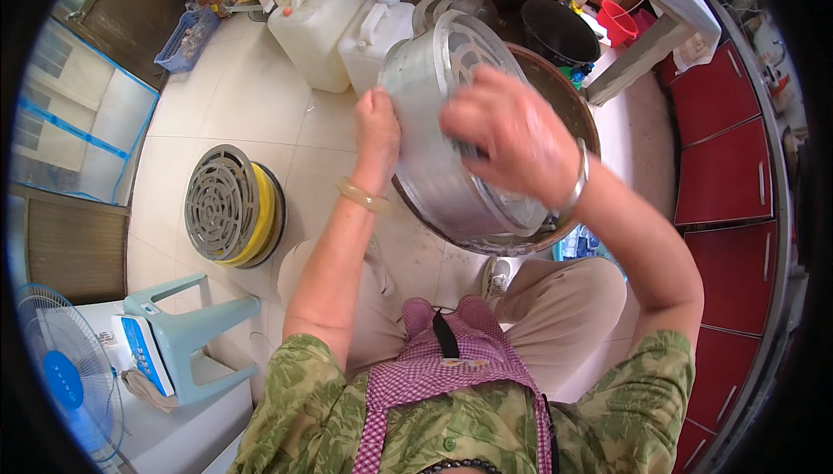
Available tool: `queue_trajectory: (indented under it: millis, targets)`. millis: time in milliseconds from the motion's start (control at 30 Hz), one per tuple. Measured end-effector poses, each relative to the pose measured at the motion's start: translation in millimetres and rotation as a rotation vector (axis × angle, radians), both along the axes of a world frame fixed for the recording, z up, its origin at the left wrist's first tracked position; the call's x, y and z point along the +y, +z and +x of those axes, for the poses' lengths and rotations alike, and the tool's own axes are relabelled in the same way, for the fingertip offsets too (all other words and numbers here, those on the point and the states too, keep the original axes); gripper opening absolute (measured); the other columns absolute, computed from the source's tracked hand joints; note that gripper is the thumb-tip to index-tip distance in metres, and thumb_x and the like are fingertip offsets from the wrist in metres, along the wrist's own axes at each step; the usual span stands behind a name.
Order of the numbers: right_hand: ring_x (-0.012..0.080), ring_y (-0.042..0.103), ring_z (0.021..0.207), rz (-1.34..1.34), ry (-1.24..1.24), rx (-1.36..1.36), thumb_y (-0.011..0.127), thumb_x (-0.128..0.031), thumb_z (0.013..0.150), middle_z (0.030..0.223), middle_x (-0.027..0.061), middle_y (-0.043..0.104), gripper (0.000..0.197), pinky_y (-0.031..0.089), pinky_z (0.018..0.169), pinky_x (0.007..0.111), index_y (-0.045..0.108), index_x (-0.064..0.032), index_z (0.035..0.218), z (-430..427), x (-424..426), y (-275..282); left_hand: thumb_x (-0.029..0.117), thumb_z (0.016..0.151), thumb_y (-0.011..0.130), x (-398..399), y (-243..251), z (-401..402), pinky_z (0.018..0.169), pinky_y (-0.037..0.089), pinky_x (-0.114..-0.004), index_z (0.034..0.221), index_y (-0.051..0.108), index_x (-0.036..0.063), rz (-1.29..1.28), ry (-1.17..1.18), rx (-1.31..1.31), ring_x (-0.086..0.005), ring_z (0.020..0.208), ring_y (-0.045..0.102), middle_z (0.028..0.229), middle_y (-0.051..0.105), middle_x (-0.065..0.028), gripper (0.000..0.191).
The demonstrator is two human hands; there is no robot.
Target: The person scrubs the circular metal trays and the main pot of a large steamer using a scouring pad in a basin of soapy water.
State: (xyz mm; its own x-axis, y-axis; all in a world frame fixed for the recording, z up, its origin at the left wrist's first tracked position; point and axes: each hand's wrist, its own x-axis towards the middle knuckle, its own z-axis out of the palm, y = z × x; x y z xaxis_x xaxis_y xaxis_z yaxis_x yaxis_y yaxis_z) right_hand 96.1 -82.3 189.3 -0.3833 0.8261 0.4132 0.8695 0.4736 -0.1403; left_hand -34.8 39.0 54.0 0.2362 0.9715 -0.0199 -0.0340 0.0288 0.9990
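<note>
A round aluminium steamer tier [423, 136] is tilted on its side above a wide brown-rimmed basin [589, 116]. Its slotted round face [465, 51] points right. My left hand [377, 126] grips the near left edge of the tier, the wrist wearing a pale bangle. My right hand [514, 132], blurred by motion, is bent over the slotted face with its fingers curled. Whether those fingers hold something I cannot tell, as the hand hides what lies under it. A silver bangle sits on the right wrist.
On the floor at left, slotted grey discs [221, 204] top a yellow round stack [263, 214]. Two plastic jerrycans [319, 25] stand beyond the tier. A pale blue stool [189, 344] and fan [65, 376] are lower left. Red cabinets [725, 168] line the right, near a table leg [641, 61].
</note>
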Motion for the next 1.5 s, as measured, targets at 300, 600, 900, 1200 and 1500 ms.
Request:
queue_trajectory:
  millis: [300, 600, 900, 1200, 1500]
  targets:
    - [0.0263, 0.048, 0.076, -0.077, 0.059, -0.051, 0.064, -0.014, 0.059, 0.075, 0.0040, 0.052, 0.021, 0.042, 0.066, 0.037, 0.052, -0.0098, 0.076, -0.5, -51.1, -9.0, 0.023, 0.097, 0.041, -2.2, 8.1, 7.2, 0.059, 0.038, -0.033, 0.075, 0.049, -0.0012, -0.049, 0.043, -0.052, -0.0112, 0.062, 0.039, 0.065, 0.044, -0.0012, 0.034]
    - [0.0347, 0.061, 0.082, -0.078, -0.264, -0.124, 0.062, -0.011, 0.068, 0.079, 0.0167, 0.064, 0.019, 0.050, 0.076, 0.042, 0.063, -0.0053, 0.086, 21.8, 87.1, 9.3, 0.020, 0.097, 0.040, -5.3, 8.0, -2.2, 0.058, 0.035, -0.035, 0.071, 0.045, -0.0024, 0.106, 0.050, 0.114, -0.0126, 0.062, 0.036, 0.062, 0.041, -0.0034, 0.034]
    - [0.0165, 0.055, 0.074, -0.032, -0.263, 0.691, 0.065, -0.024, 0.075, 0.079, 0.0074, 0.060, 0.029, 0.046, 0.074, 0.029, 0.061, -0.0032, 0.095, 87.5, 84.6, -39.2, 0.023, 0.099, 0.042, -0.1, 4.0, -6.3, 0.058, 0.039, -0.031, 0.077, 0.051, 0.0001, -0.049, -0.014, -0.057, -0.0104, 0.063, 0.041, 0.068, 0.048, 0.0006, 0.033]
    - [0.0267, 0.062, 0.086, -0.171, -1.043, 0.742, 0.071, -0.029, 0.070, 0.089, 0.0165, 0.065, 0.037, 0.048, 0.080, 0.035, 0.066, -0.0048, 0.098, 194.2, -45.7, -181.4, 0.025, 0.101, 0.041, -4.9, 27.5, 6.3, 0.079, 0.047, -0.027, 0.105, 0.059, -0.0026, -0.196, -0.149, -0.280, -0.0119, 0.085, 0.059, 0.099, 0.064, -0.0055, 0.034]
    - [0.0352, 0.045, 0.116, -0.539, -0.890, -0.267, 0.065, -0.010, 0.072, 0.114, 0.0138, 0.054, 0.027, 0.047, 0.092, 0.040, 0.065, -0.0116, 0.098, 156.8, -46.1, -262.9, 0.022, 0.100, 0.043, -12.2, 52.6, 10.6, 0.049, 0.026, -0.023, 0.073, 0.047, 0.0069, 0.086, -0.167, -0.214, -0.0027, 0.058, 0.028, 0.065, 0.034, 0.0094, 0.032]
